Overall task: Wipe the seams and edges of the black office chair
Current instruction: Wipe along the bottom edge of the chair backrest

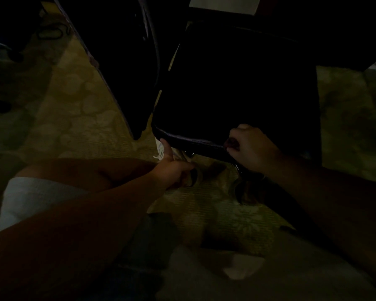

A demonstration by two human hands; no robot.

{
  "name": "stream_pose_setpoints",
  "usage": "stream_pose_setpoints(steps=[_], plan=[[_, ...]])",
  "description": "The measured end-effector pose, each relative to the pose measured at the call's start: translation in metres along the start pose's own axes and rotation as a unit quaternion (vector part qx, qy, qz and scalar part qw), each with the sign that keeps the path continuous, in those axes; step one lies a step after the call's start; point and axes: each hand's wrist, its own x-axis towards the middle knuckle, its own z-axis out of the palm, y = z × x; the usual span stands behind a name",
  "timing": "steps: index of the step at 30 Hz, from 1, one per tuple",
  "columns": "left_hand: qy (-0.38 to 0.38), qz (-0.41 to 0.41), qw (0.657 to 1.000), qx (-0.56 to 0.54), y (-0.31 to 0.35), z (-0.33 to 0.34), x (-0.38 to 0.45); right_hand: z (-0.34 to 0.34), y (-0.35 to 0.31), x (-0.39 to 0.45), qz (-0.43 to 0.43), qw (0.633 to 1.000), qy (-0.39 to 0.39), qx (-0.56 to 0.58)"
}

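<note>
The scene is very dark. The black office chair's seat (237,88) fills the upper middle, its front edge seam running from lower left to right. My left hand (174,166) grips under the seat's front-left corner, thumb up against the edge. My right hand (250,146) is closed in a fist on the front edge seam, pinching something dark that I cannot make out; a cloth cannot be told apart. The chair's backrest or armrest (126,61) stands dark to the left of the seat.
Patterned yellowish carpet (85,109) lies below. My knee in pale shorts (37,196) is at lower left. A chair base with castors (243,190) shows under the seat. Another castor base (0,105) sits far left. A pale scrap (241,268) lies on the floor.
</note>
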Motion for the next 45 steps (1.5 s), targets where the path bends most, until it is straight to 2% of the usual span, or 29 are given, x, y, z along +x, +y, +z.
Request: stream_pose_setpoints(steps=[2, 6, 10, 15, 19, 23, 28, 32, 37, 41, 45], plan=[[-0.007, 0.007, 1.000, 0.012, 0.000, -0.001, 0.001, -0.001, -0.002, 0.000, -0.015, 1.000, -0.009, -0.012], [-0.002, 0.004, 1.000, 0.013, 0.004, 0.004, -0.006, -0.003, 0.003, 0.003, 0.045, 0.998, 0.040, 0.007], [0.007, -0.005, 1.000, 0.012, 0.006, 0.004, -0.010, -0.002, -0.004, 0.002, -0.023, 0.999, -0.035, -0.010], [0.001, -0.010, 1.000, 0.009, 0.006, 0.005, -0.009, -0.004, -0.002, 0.004, 0.048, 0.998, 0.032, 0.003], [0.005, -0.013, 1.000, 0.008, 0.007, 0.004, -0.008, 0.001, -0.009, 0.002, -0.024, 0.999, -0.029, -0.014], [-0.003, -0.018, 1.000, 0.010, 0.009, 0.005, -0.009, -0.003, -0.006, 0.004, 0.054, 0.998, 0.040, 0.007], [0.005, -0.021, 1.000, 0.018, 0.012, 0.007, -0.014, -0.001, -0.013, 0.003, -0.010, 1.000, -0.014, -0.013], [0.005, -0.028, 1.000, 0.010, 0.019, 0.011, -0.021, -0.005, -0.006, 0.008, 0.064, 0.997, 0.035, 0.010], [0.006, -0.030, 0.999, 0.013, 0.019, 0.012, -0.020, -0.001, -0.013, 0.007, -0.011, 1.000, -0.023, -0.016], [0.003, -0.033, 0.999, 0.011, 0.020, 0.012, -0.021, -0.003, -0.011, 0.009, 0.068, 0.997, 0.034, 0.012], [0.027, -0.032, 0.999, -0.009, 0.017, 0.013, -0.016, 0.003, -0.020, 0.005, -0.010, 1.000, -0.021, -0.009]])
